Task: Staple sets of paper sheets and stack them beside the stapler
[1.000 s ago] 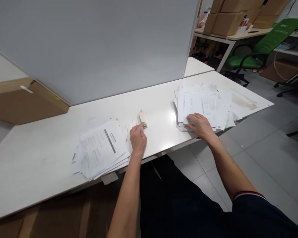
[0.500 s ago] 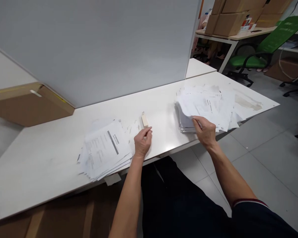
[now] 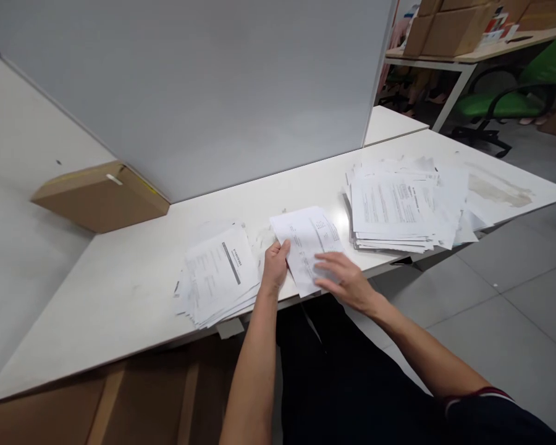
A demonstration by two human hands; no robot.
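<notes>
In front of me at the table's front edge is a printed sheet of paper (image 3: 311,238). My left hand (image 3: 275,262) grips its left side, thumb on top. Across the sheet's lower right lies my right hand (image 3: 345,278), fingers spread and slightly curled; whether they touch the paper I cannot tell. To the left rests a fanned stack of printed sheets (image 3: 217,269) with a dark bar across the top page. On the right is a larger, untidy pile of printed papers (image 3: 391,201). The small cream-coloured object seen earlier is out of sight.
A grey-white panel (image 3: 213,93) stands along the back of the white table (image 3: 120,296). At the back left a cardboard box (image 3: 106,201) sits against it. Beyond the right end are a second table (image 3: 458,60) with cardboard boxes and a green chair (image 3: 500,105).
The sheet has come from the right pile to the middle, and my left hand now grips it. My right hand has moved left and opened. The cream-coloured object has gone from view.
</notes>
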